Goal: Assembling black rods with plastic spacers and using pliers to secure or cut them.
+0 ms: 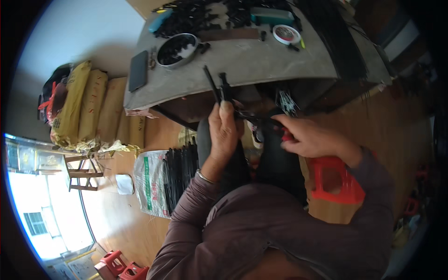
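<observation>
My left hand [224, 130] is closed round a slim black rod-like piece [225, 88], its thumb pressed on top, just in front of the table's near edge. A second thin black rod [210, 80] sticks up beside it from the same grip. On the right, my right hand [308, 136] is wrapped round a tool with red handles [287, 135], which looks like pliers. The tool's dark front end points left and reaches the lower part of the black piece by my left fingers. Whether its jaws touch the piece cannot be made out.
On the grey table [261, 65] are a metal bowl [177, 50] of black parts, a round white tub [286, 34], a teal box [272, 17], a dark flat slab [138, 71] and heaped black pieces. A red stool [335, 182] stands right; sacks [91, 107] lean left.
</observation>
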### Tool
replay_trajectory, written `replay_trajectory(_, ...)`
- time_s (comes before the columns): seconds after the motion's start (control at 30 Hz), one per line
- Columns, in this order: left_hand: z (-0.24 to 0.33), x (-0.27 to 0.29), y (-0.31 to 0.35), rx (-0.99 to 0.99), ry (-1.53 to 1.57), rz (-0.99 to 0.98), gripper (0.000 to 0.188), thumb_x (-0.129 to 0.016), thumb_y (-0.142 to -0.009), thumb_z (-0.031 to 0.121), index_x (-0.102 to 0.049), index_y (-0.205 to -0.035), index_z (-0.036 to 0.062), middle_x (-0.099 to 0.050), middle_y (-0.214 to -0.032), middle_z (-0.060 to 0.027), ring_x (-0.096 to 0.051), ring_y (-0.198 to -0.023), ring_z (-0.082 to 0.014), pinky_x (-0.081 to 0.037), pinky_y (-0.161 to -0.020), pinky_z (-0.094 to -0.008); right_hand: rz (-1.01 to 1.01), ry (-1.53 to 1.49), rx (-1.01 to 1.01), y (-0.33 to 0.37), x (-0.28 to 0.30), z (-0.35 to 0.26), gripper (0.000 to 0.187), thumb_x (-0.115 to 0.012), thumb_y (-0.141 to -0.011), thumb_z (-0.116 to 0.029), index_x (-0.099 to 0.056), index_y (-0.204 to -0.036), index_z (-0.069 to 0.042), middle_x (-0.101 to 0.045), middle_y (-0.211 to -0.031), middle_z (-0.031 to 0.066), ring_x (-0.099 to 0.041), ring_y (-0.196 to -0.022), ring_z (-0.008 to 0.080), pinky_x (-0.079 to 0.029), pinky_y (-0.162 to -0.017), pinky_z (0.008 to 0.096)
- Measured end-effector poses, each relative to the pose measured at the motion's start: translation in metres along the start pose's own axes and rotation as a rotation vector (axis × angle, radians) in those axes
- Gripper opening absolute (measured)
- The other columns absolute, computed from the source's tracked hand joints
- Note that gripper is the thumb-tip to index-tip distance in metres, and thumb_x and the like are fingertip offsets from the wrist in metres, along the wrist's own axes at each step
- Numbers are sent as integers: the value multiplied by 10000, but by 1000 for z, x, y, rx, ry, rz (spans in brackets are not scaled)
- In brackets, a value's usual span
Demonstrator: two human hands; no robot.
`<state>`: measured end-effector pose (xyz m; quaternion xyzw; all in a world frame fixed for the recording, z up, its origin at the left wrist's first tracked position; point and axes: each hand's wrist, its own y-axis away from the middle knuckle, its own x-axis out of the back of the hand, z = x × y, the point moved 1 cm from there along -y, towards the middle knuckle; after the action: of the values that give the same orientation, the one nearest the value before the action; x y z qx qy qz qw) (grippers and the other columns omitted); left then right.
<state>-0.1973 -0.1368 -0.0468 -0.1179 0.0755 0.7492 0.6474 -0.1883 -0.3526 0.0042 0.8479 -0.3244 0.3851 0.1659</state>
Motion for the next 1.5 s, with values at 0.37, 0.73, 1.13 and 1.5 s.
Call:
replay_trajectory(0.37, 6, -14, 26, -177, -80, -42, 472, -420, -977, 496, -547, -927, 44, -487, -620, 27, -408, -459, -25, -294, -419, -189, -421, -573, -374, 36, -5, -13, 237, -593, -903, -117, -504, -1098, -16, -593, -827, 45, -606, -660, 110, -497, -539, 251)
replay_trajectory(0.73, 22, -6, 36, 10, -65, -72, 238, -483, -978, 242, -563, -910, 28, -535, -718, 18, -492, -664, -68, -423, -536, -271, -575, -1807, -424, 55, -25, -28, 229, -597, -886, -174, -508, -1046, -36, -524, -654, 42, -523, -480, 137, -461, -482, 236)
replay_trajectory(1.13, 15, -9, 34, 27, 82, -67, 476, -447, -964, 508, -561, -900, 50, -528, -632, 18, -419, -453, -32, -299, -412, -183, -433, -1613, -480, 49, -19, -29, 307, -682, -868, -306, -505, -878, -55, -531, -645, 48, -497, -442, 92, -426, -409, 243)
replay_trajectory(1.5, 15, -11, 34, 39, 55, -94, 550, -415, -953, 563, -560, -920, 33, -498, -574, 5, -425, -423, -51, -296, -395, -195, -344, -925, -430, 35, -14, -33, 279, -496, -965, -211, -543, -1080, 39, -587, -753, 57, -558, -582, 116, -485, -511, 285)
